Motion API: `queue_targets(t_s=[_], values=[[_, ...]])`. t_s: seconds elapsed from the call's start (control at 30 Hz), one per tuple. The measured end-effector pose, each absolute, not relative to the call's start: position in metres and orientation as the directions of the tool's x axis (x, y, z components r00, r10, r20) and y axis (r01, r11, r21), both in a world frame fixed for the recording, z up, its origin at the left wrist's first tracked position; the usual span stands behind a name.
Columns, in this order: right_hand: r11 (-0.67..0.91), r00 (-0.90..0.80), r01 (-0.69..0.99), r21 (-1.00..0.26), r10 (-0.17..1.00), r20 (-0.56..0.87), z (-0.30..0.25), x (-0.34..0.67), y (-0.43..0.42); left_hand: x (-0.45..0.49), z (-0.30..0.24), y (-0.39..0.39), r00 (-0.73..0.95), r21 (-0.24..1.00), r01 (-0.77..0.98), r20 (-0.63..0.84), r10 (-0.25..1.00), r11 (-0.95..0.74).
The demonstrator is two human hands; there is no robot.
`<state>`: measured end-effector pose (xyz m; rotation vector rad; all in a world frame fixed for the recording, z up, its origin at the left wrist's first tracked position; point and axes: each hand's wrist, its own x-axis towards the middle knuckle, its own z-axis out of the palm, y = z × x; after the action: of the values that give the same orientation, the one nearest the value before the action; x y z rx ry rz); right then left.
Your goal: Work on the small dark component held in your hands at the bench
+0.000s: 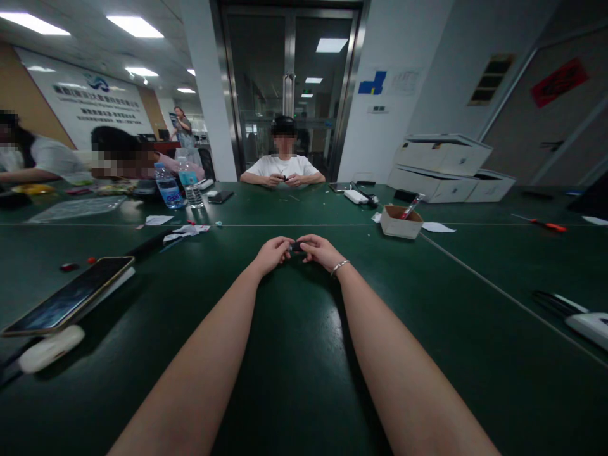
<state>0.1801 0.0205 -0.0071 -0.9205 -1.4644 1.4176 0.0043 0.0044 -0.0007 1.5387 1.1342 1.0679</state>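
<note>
Both my forearms stretch out over the dark green table (294, 354). My left hand (272, 253) and my right hand (321, 250) meet at the middle of the table, fingers curled in a pinch. Between the fingertips sits a small dark object (296, 246), too small to name. Each hand grips one end of it. A thin bracelet (339, 267) circles my right wrist.
A phone on a notebook (71, 294) and a white case (50, 348) lie at the left. Two water bottles (179, 183) and paper scraps (185, 231) sit further back. A small cardboard box (401, 221), white printers (444, 166) and a red-handled screwdriver (546, 223) are right. A person (284, 166) sits opposite.
</note>
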Motion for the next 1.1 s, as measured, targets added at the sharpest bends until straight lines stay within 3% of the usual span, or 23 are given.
queue_targets(t_s=[0.53,0.83,1.0,1.1], values=[[0.079,-0.342,-0.05,-0.996,0.935,0.092,-0.0059,0.1802,0.0194,0.0036,-0.0007,0.0024,0.182,0.968,0.181,0.141,0.973,-0.174],[0.043,-0.322,-0.049,-0.998,0.945,0.057,-0.0036,0.1798,0.0169,0.0009,0.0054,-0.0052,0.118,0.987,0.049,0.15,0.982,-0.156],[0.08,-0.324,-0.124,-0.989,0.939,0.116,-0.0007,0.1811,0.0137,-0.0003,0.0034,-0.0022,0.075,0.988,-0.017,0.155,0.985,-0.154],[0.05,-0.311,-0.071,-0.996,0.948,0.069,-0.0005,0.1788,0.0157,-0.0003,0.0022,-0.0011,0.084,0.988,-0.036,0.154,0.984,-0.152]])
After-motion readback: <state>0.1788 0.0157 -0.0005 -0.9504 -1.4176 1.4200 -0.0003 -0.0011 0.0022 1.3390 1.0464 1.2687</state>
